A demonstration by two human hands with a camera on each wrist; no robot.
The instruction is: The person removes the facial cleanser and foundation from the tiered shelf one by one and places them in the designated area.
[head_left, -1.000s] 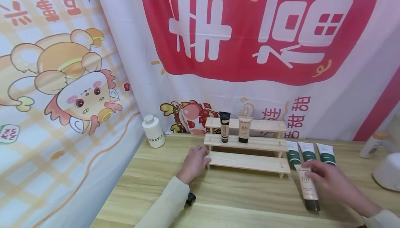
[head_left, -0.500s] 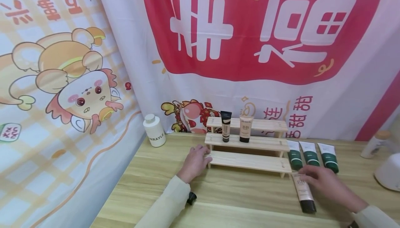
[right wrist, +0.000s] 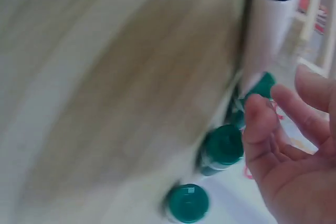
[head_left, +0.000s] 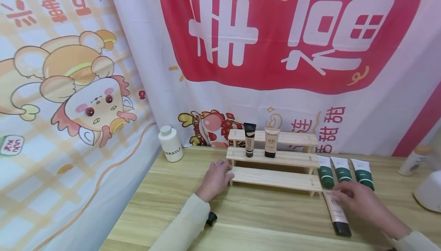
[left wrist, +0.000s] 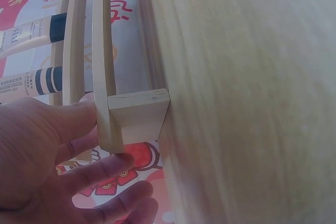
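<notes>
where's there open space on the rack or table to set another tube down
The bottom step of the wooden rack is bare along its length, and so is the top step right of the two standing tubes. The table between both hands is free. It is crowded at the three green tubes beside the right hand.

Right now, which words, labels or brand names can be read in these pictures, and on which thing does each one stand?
"RRAYLE": white bottle, first letters hidden.
"BB": beige tube on the wooden rack.
"甜甜": banner.
Big white signs on red: upside down, unread.
Tube at the right hand, green tubes: too small.
</notes>
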